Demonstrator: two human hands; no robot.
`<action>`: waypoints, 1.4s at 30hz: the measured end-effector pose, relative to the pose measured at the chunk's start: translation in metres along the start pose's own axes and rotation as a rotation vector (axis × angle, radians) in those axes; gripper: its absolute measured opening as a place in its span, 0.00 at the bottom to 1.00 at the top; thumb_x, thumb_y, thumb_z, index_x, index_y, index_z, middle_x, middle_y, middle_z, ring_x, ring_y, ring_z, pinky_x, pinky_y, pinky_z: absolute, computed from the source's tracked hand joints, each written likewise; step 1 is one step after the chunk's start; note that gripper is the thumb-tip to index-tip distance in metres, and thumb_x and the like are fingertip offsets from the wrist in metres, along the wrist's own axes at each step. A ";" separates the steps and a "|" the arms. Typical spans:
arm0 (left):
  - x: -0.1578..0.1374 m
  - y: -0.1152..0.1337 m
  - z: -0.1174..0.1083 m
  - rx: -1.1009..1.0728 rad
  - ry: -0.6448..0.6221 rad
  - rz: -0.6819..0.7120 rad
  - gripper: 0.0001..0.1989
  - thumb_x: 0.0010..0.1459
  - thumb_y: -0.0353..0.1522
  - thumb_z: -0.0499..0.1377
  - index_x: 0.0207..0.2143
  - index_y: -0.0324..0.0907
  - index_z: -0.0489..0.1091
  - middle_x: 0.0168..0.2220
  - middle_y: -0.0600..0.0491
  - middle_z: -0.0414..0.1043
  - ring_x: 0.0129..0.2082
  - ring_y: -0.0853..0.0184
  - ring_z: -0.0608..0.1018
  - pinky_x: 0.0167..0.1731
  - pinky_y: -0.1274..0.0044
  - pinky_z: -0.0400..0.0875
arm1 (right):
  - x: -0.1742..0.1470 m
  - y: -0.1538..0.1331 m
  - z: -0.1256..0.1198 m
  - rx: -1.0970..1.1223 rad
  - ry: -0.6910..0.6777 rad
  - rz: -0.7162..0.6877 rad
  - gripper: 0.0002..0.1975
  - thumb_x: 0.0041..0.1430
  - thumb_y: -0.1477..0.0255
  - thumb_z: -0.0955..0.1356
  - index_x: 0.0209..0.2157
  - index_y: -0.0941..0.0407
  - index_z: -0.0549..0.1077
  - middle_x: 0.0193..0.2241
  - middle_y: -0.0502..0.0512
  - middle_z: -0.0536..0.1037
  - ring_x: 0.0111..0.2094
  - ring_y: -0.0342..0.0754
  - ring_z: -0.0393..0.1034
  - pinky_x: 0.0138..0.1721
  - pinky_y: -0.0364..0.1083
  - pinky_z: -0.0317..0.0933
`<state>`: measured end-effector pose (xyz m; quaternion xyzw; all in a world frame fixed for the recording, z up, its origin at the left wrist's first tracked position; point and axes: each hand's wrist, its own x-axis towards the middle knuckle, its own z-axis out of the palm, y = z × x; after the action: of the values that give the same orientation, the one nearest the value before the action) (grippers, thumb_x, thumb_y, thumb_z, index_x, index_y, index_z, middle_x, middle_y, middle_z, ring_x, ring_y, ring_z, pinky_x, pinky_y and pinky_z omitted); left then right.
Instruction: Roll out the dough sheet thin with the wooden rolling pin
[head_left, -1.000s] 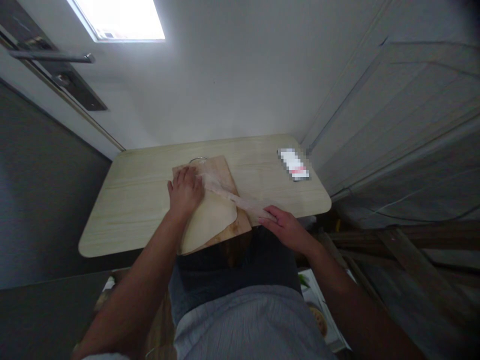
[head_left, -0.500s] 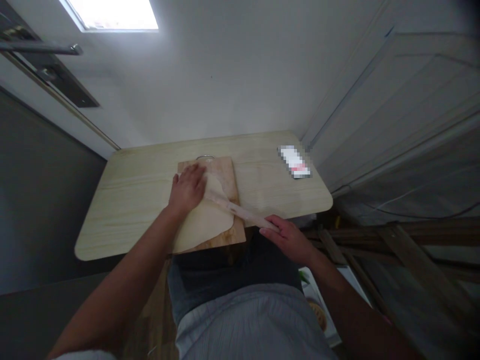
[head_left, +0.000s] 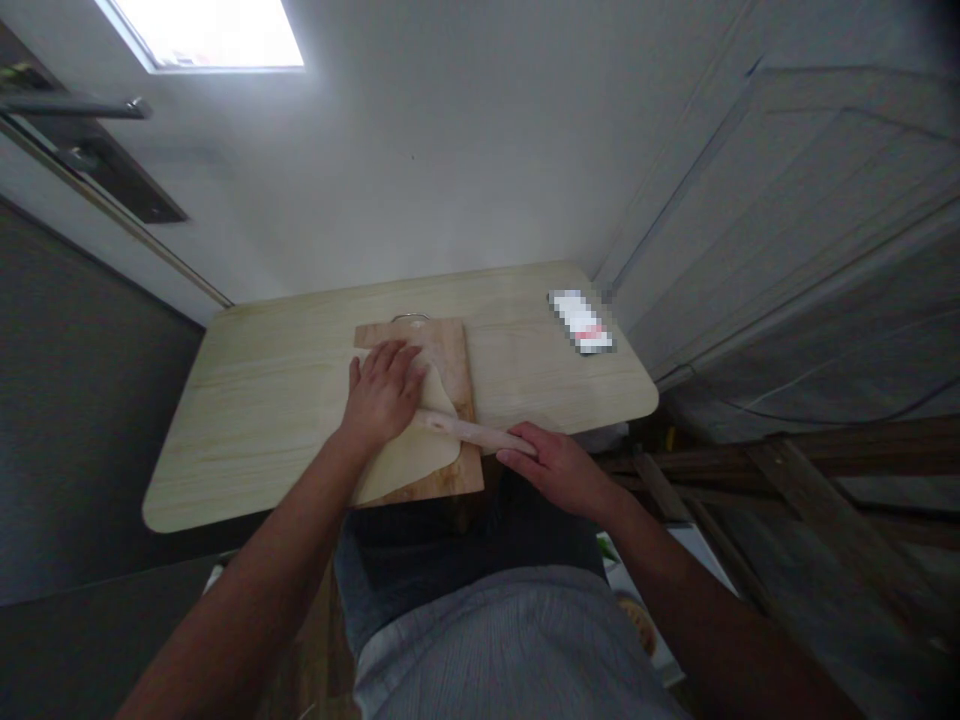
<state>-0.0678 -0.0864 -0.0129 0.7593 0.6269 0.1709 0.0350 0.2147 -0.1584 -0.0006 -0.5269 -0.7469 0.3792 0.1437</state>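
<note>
A wide, thin sheet of pale dough (head_left: 405, 459) lies on a wooden cutting board (head_left: 450, 345) and hangs over part of its left and front edges. My left hand (head_left: 385, 393) rests flat on the dough with its fingers stretched forward and apart. In my right hand (head_left: 553, 465) is one end of a light wooden rolling pin (head_left: 480, 434), gripped beyond the board's right edge. The pin lies slantwise across the dough. Its far end reaches the side of my left palm, and I cannot tell whether it continues beneath that hand.
The board sits on a narrow pale wood-grain table (head_left: 247, 420) against a white door. A phone (head_left: 581, 322) with a blurred screen lies at the table's right. Below right are a round, tan item (head_left: 636, 622) in a white container and dark wooden bars (head_left: 825, 500).
The rolling pin's far end has swung nearer to me, down the dough. My left hand has shifted slightly right and closer, and my right hand a little left. The view has tilted slightly.
</note>
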 end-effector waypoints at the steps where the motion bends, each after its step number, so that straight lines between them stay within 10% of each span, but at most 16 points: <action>1: 0.002 0.001 0.000 0.016 -0.004 -0.001 0.25 0.71 0.43 0.41 0.63 0.47 0.63 0.66 0.45 0.62 0.67 0.52 0.61 0.64 0.50 0.51 | -0.001 0.000 0.001 -0.012 0.014 0.008 0.16 0.68 0.56 0.64 0.43 0.53 0.74 0.35 0.53 0.79 0.37 0.49 0.73 0.37 0.44 0.58; 21: 0.082 0.024 0.013 -0.029 0.116 -0.023 0.22 0.70 0.39 0.43 0.55 0.40 0.70 0.56 0.41 0.71 0.57 0.52 0.70 0.60 0.57 0.57 | 0.012 -0.001 0.004 -0.268 0.308 0.207 0.26 0.71 0.52 0.56 0.36 0.53 0.76 0.31 0.57 0.80 0.32 0.50 0.73 0.31 0.45 0.53; 28: 0.047 0.010 0.001 -0.112 0.247 0.000 0.21 0.71 0.42 0.43 0.49 0.43 0.72 0.51 0.46 0.74 0.54 0.56 0.72 0.58 0.63 0.61 | -0.003 -0.006 0.019 -0.127 0.236 0.122 0.21 0.68 0.52 0.61 0.41 0.53 0.73 0.32 0.54 0.80 0.33 0.50 0.74 0.33 0.45 0.56; 42: -0.001 0.007 -0.001 0.006 0.004 -0.013 0.25 0.67 0.36 0.43 0.64 0.47 0.61 0.65 0.45 0.63 0.65 0.52 0.63 0.64 0.51 0.52 | -0.019 -0.014 0.044 -0.018 0.209 0.062 0.17 0.69 0.55 0.61 0.46 0.54 0.69 0.35 0.55 0.80 0.35 0.51 0.76 0.34 0.46 0.61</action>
<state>-0.0611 -0.0891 -0.0105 0.7550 0.6325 0.1702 0.0327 0.1864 -0.1959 -0.0165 -0.5877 -0.7146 0.3198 0.2042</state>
